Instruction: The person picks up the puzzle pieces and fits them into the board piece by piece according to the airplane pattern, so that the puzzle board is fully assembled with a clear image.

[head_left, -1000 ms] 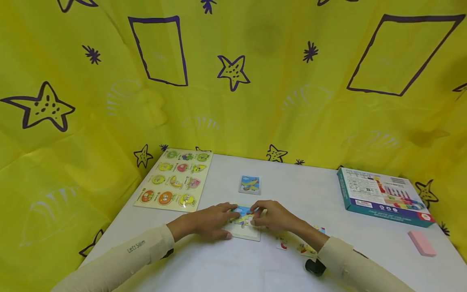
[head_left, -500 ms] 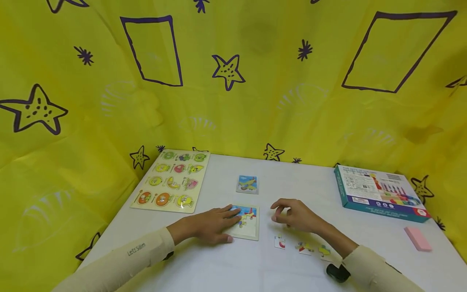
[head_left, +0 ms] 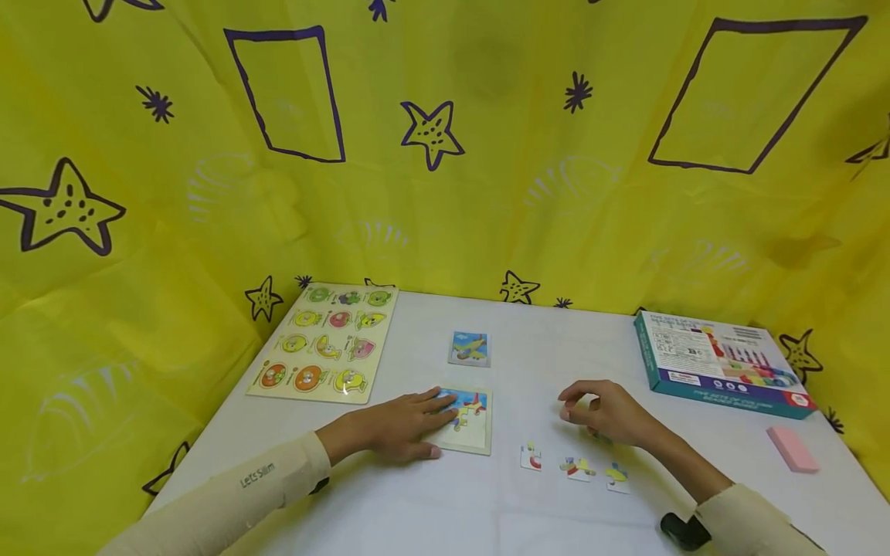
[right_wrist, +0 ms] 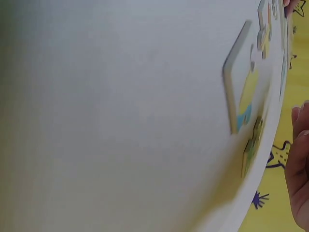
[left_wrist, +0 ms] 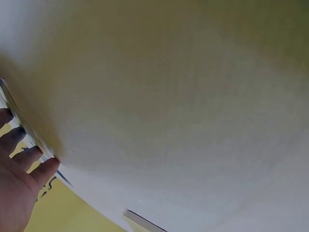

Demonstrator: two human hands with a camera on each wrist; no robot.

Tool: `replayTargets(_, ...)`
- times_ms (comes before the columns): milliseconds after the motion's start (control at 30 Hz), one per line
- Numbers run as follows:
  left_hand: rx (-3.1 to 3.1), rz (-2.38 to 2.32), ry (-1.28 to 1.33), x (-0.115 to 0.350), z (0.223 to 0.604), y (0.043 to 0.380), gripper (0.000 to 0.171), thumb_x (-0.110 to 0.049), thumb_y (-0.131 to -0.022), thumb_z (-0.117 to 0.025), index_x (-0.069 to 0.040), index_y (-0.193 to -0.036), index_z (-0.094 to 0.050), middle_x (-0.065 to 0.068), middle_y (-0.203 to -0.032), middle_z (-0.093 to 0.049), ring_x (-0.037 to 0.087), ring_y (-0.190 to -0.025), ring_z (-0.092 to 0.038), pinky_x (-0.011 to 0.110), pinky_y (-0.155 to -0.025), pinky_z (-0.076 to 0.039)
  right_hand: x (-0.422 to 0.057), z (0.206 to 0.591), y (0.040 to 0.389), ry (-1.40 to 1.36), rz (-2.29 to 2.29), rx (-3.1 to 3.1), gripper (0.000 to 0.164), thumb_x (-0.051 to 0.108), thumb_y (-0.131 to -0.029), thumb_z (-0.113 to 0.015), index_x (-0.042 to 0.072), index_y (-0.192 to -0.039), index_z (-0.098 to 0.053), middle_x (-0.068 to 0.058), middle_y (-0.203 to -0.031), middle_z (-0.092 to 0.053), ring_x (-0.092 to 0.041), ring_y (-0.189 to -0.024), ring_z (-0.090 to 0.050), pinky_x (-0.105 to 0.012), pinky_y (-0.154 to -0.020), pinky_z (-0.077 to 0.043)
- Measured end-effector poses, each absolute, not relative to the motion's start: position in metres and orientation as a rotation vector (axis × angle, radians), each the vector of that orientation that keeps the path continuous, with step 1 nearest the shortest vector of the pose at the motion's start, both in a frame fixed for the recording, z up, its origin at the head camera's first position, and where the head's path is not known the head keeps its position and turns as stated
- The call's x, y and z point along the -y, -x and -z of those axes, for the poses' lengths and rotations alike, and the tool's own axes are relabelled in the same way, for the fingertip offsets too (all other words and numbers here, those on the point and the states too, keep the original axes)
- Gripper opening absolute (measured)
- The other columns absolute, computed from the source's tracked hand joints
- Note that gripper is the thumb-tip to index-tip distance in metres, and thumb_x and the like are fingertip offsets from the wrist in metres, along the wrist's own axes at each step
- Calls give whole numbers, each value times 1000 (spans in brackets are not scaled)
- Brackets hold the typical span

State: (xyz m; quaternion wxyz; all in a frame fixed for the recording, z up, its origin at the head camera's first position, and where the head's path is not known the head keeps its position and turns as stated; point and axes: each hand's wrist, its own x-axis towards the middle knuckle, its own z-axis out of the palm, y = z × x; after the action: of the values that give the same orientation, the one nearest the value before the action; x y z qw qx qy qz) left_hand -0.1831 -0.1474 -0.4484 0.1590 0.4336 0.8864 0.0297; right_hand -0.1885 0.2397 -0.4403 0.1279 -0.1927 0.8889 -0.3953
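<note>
My left hand [head_left: 399, 427] rests with spread fingers on the left side of a framed jigsaw puzzle [head_left: 476, 444]. Blue, red and yellow pieces fill its upper part, while pale board shows lower right. In the left wrist view the fingers [left_wrist: 30, 157] lie along the frame's edge. My right hand [head_left: 612, 413] is raised right of the puzzle, fingers loosely bent, nothing visible between them. Below it lie three jigsaw pieces: one with a red curve [head_left: 531, 458], a red-and-yellow one [head_left: 577, 469] and a yellow one [head_left: 616, 477]. Another piece [right_wrist: 251, 147] is partly hidden under this hand.
Behind the puzzle lies a small airplane picture [head_left: 469, 349]. A fruit puzzle board [head_left: 323, 344] is at the back left. A boxed set [head_left: 723, 363] and a pink block [head_left: 793, 449] stand right. A yellow curtain [head_left: 487, 216] borders the white table [head_left: 431, 513].
My right hand has left the puzzle and moved right, above the loose pieces, which have come into view. A red piece now shows at the puzzle's upper right. The left hand stays on the frame.
</note>
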Motion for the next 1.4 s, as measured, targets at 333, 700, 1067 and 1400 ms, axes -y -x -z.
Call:
replayTargets(333,-2540,-98,-1248,146,448,183,68,-49,-103,-48,-18,-160,-29,2,-169,-18,31,-156,-16,47,-124,-24,-272,444,176,490,1044,-2687,30,28,-87,-79,10,-111,-74,-9,-110,-71,-12,-78,-56,-22,-60,-49)
replayTargets(700,-2566,-87,-1259,146,449,182,68,-50,-102,-50,-18,-159,-31,3,-168,-21,32,-155,-19,46,-123,-26,-294,447,162,442,843,-2816,37,32,-81,-84,11,-110,-74,-1,-106,-69,-26,-103,-61,-39,-82,-50)
replayTargets(1067,-2556,-122,-1223,145,447,180,68,-49,-102,-52,-19,-159,-31,2,-168,-21,32,-155,-17,46,-124,-24,-295,450,159,405,857,-2814,27,27,-83,-82,13,-105,-74,-1,-104,-68,-24,-101,-58,-35,-80,-48)
replayTargets(1400,-2569,-98,-1247,146,446,180,68,-49,-102,-51,-18,-159,-32,2,-168,-23,32,-155,-19,45,-124,-25,-293,449,159,419,860,-2792,24,24,-84,-81,13,-104,-72,-1,-104,-67,-23,-101,-58,-29,-80,-48)
